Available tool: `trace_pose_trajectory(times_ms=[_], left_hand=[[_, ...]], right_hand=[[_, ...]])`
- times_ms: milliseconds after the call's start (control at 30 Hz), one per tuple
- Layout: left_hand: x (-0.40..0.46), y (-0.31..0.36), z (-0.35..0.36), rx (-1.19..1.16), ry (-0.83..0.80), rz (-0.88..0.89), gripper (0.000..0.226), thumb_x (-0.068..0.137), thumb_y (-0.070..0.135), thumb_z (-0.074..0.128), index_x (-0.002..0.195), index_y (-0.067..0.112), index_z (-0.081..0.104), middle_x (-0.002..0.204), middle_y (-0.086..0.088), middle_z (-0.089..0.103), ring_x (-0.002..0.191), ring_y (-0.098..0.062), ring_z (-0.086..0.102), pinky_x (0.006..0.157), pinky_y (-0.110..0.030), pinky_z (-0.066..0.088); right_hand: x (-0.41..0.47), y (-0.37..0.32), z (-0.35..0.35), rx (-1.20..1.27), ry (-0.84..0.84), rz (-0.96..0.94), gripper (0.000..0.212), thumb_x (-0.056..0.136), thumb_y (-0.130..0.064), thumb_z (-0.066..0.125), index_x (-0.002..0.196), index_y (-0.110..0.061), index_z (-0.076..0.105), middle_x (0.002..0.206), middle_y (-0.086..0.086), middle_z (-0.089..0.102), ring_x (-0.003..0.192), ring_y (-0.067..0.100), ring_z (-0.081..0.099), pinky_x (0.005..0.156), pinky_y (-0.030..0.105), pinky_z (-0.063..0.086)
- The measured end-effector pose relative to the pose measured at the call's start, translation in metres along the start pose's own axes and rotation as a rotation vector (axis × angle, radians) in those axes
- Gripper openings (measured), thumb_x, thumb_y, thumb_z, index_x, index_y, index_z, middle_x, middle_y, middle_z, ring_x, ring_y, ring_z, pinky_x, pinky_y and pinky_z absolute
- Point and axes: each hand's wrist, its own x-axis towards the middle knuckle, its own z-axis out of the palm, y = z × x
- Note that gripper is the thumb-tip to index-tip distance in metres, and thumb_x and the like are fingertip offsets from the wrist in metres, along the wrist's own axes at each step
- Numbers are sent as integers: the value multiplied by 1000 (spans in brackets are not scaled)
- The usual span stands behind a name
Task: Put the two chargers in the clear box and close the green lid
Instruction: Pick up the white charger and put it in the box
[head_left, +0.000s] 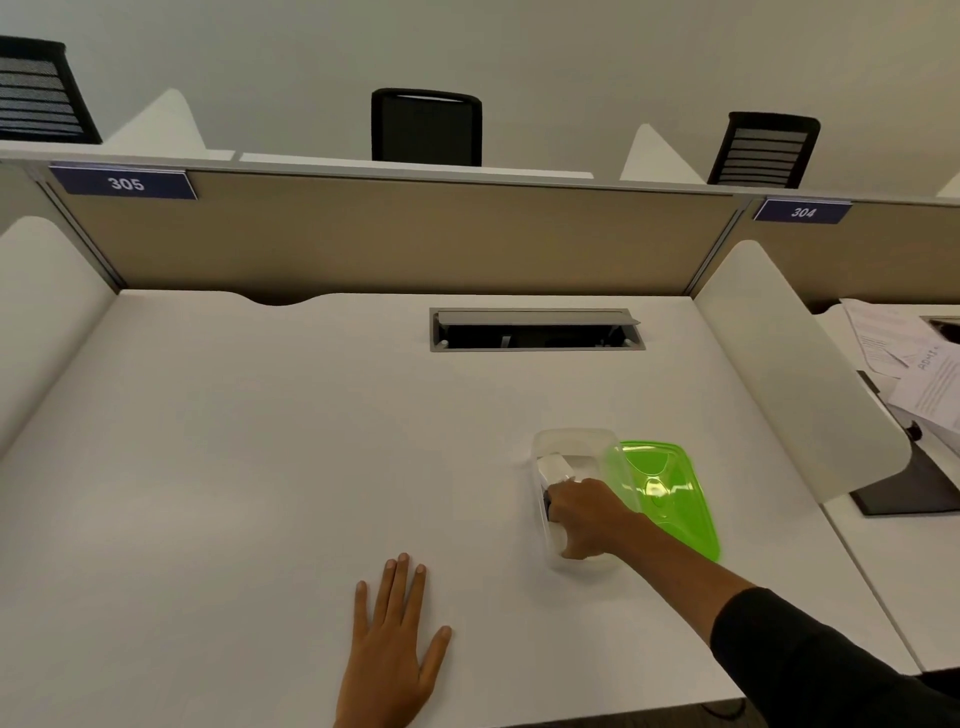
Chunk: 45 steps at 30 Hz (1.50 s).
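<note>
Dark charger (547, 503) mostly hidden under right hand (584, 519) in clear box (571, 439); left hand (387, 654) wrist cut off below.

On the worktop (260, 441) the box (571, 441) sits toward the right, its lid (670, 499) lying just beside it on the right. A charger (553, 467) lies inside the box. The right hand (584, 519) reaches into the box; the left hand (389, 649) rests flat nearer, to the left. A cable hatch (535, 330) lies behind.

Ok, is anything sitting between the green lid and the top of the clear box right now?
Yes. The right hand is down inside the clear box, over its open top, next to a white charger. The green lid lies on the desk to the box's right. Nothing else visible blocks it.
</note>
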Motion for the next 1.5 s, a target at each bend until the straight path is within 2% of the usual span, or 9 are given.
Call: trace_pose_trajectory(times_ms=[200, 333, 467, 667, 833, 1033, 1167, 1333, 1500], left_hand=[[-1, 0, 1, 7, 13, 11, 87, 104, 66, 39, 171, 16, 16, 182, -7, 7, 168, -27, 11, 131, -60, 11], [-1, 0, 0, 5, 24, 13, 87, 104, 66, 39, 171, 16, 17, 182, -8, 9, 168, -28, 13, 131, -59, 9], [0, 2, -1, -18, 30, 17, 87, 103, 65, 43, 170, 15, 21, 181, -9, 12, 167, -29, 16, 131, -58, 9], [9, 5, -5, -97, 31, -31, 83, 101, 69, 36, 164, 15, 42, 174, -11, 35, 161, -32, 32, 132, -52, 3], [45, 27, -21, -276, 62, -71, 67, 99, 61, 43, 154, 25, 53, 159, 0, 51, 151, -26, 45, 126, -51, 22], [107, 77, -59, -603, 25, -31, 51, 101, 34, 73, 147, 16, 61, 143, -1, 66, 131, -21, 63, 111, -37, 50], [150, 110, -89, -817, -56, -133, 53, 103, 37, 69, 150, 16, 57, 137, -5, 68, 116, -19, 68, 101, -31, 56], [188, 136, -106, -885, -130, -186, 58, 107, 38, 62, 158, 14, 48, 142, -9, 65, 122, -26, 68, 105, -37, 57], [208, 148, -107, -851, -171, -197, 55, 109, 31, 61, 158, 13, 46, 140, -11, 67, 125, -28, 67, 111, -40, 54]], right_hand=[[0, 5, 7, 12, 31, 9, 46, 81, -49, 71, 108, -12, 76, 117, 8, 68, 106, 34, 68, 89, 39, 55], [-4, 8, 11, 99, 56, 63, 45, 78, -51, 75, 103, -13, 75, 110, 7, 72, 100, 35, 71, 84, 38, 53], [-9, 12, 16, 181, 103, 94, 54, 81, -56, 76, 118, -17, 73, 116, 4, 71, 105, 35, 71, 86, 38, 52], [-19, 18, 24, 329, 262, 160, 51, 87, -67, 67, 114, -25, 74, 119, -3, 69, 106, 25, 70, 84, 37, 51], [-32, 21, 35, 497, 444, 322, 40, 90, -61, 68, 110, -26, 76, 109, -6, 67, 106, 20, 66, 81, 32, 48], [-49, 25, 58, 572, 647, 535, 24, 84, -41, 82, 97, -21, 79, 94, 0, 67, 96, 27, 65, 78, 42, 56], [-59, 28, 73, 658, 715, 617, 25, 78, -27, 87, 98, -18, 75, 98, 2, 63, 94, 29, 63, 72, 44, 57], [-64, 28, 94, 915, 713, 676, 46, 83, -18, 85, 122, -13, 61, 117, 3, 57, 104, 26, 60, 82, 40, 57], [-64, 26, 108, 1178, 678, 679, 51, 91, -23, 79, 135, -16, 54, 109, -3, 55, 86, 16, 56, 76, 28, 46]])
